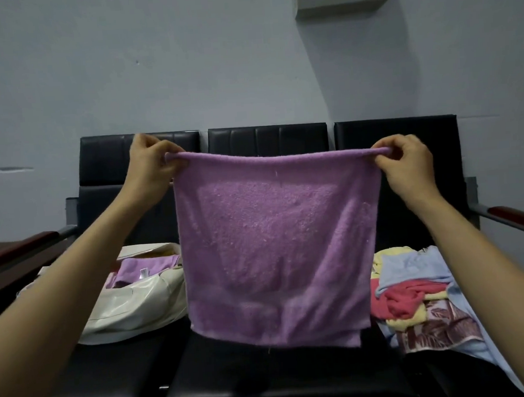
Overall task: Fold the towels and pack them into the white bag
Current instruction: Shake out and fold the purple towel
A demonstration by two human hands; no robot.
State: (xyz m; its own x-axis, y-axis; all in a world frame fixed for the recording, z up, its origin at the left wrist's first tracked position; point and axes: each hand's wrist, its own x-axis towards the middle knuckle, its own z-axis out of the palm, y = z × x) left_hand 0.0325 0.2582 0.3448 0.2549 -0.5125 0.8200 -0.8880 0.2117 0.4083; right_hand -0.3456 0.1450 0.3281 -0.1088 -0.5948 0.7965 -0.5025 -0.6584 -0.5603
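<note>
I'm pinching the towel [273, 244] taut with left hand [151, 168] and right hand [407, 160]; uneven hems could skew my fold

Both arms are up, and the purple towel [273, 247] hangs flat at the centre of the frame, doubled over with its back layer peeking out along the bottom edge. The left hand [151, 168] has a pinching grip on the top left corner, and the right hand [407, 160] pinches the top right. Lower left, the white bag [131, 303] lies open on the black seats [236, 386] with a folded purple towel [144, 267] inside. Lower right sits a jumbled pile of towels [416, 296].
</note>
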